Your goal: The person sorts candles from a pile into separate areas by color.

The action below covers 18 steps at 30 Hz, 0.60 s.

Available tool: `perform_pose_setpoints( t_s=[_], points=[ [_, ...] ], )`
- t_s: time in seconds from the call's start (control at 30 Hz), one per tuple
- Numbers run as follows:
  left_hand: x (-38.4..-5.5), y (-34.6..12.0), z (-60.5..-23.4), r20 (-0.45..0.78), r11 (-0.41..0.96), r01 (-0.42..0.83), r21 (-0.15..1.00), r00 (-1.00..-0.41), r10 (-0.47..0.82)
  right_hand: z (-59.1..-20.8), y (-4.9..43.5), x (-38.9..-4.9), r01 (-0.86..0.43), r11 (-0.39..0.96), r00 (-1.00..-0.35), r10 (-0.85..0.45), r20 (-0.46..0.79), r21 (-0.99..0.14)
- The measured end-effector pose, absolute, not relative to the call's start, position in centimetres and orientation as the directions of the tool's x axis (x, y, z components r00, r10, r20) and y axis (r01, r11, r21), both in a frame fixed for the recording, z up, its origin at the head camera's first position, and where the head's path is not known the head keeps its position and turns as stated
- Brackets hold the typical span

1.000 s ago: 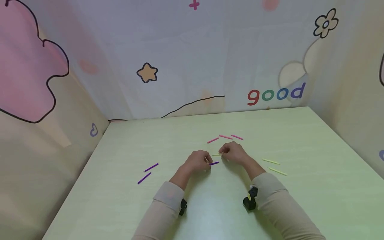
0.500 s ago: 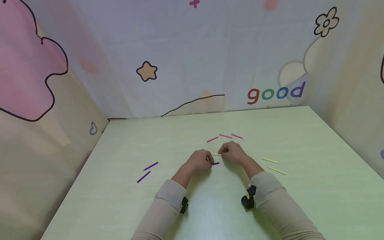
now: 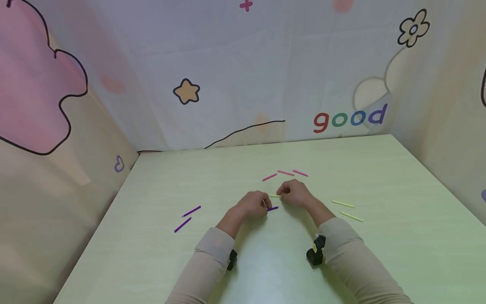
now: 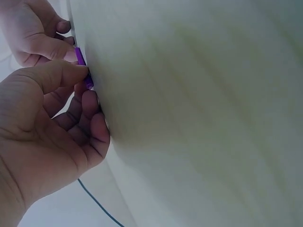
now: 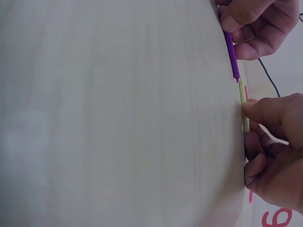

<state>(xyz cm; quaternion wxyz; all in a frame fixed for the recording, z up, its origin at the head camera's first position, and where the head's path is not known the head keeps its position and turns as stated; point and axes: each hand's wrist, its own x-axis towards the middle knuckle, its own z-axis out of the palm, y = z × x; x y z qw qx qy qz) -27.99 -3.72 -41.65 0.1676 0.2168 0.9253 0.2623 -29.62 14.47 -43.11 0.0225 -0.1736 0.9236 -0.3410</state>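
Note:
Between thumb and fingers, my left hand (image 3: 253, 203) pinches a thin purple candle (image 3: 272, 208) low over the table; its far end pokes out to the right. My right hand (image 3: 294, 192) pinches a thin pale yellow candle (image 3: 274, 196), which points left, just beyond the purple one. In the right wrist view the purple candle's pointed tip (image 5: 236, 78) overlaps the end of the yellow candle (image 5: 243, 92). The left wrist view shows the thumb (image 4: 75, 73) pressing the purple candle (image 4: 81, 57). The fingers hide part of each held candle.
Two purple candles (image 3: 183, 224) lie on the left of the pale green table (image 3: 133, 261). Two yellow candles (image 3: 343, 204) lie on the right. Pink candles (image 3: 286, 172) form a row beyond my hands. Printed cloth walls (image 3: 228, 63) border the table behind and at both sides.
My left hand has shifted slightly right, so less of the purple candle shows beyond the fingers. The right hand stays nearly still, still pinching the yellow candle.

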Motion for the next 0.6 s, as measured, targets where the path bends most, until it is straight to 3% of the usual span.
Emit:
perform_pose_setpoints(
  t_s=[0.3,0.6],
  points=[
    [-27.7,-4.3,-41.3,-0.141,0.704,0.395,0.59,-0.808,0.572,-42.7,14.5,-29.6,-0.278,0.708,-0.946,-0.319,0.057,-0.649],
    [-27.0,-4.9,-41.1,-0.104,0.685,0.389,0.616,-0.822,0.56,-42.6,15.0,-29.2,-0.338,0.718,-0.93,-0.355,0.097,-0.608]
  ],
)
